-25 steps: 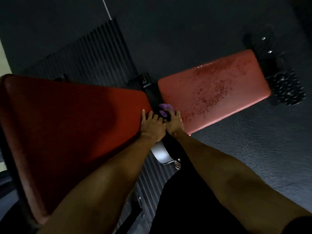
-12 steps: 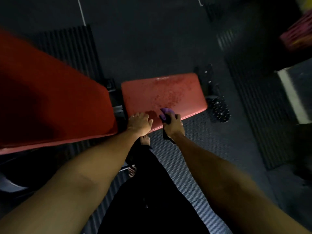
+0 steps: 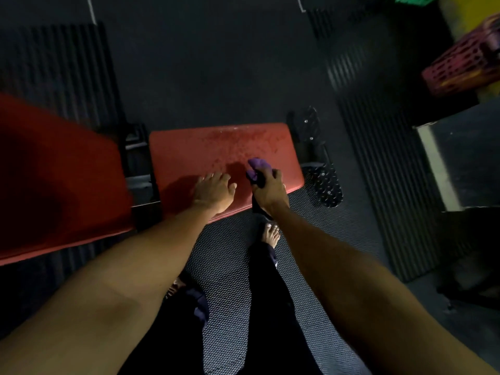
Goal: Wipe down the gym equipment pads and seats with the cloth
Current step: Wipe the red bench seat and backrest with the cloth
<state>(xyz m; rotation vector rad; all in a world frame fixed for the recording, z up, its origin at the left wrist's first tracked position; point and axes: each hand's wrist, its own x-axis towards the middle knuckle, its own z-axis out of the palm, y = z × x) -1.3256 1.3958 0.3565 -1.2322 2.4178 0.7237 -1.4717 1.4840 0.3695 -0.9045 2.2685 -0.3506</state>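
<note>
Purple cloth (image 3: 255, 167) gripped in curled fingers of right hand (image 3: 270, 191); left hand (image 3: 213, 191) fingers flat beside.
Wadded cloth may miss seat pad (image 3: 224, 147) speckles beyond the fingertips.

The red seat pad (image 3: 216, 147) looks like smooth vinyl, speckled with wet droplets. The purple cloth (image 3: 255, 166) is soft, bunched fabric. The floor mat (image 3: 232, 266) is dimpled rubber; the footplate (image 3: 326, 185) is studded metal.
</note>
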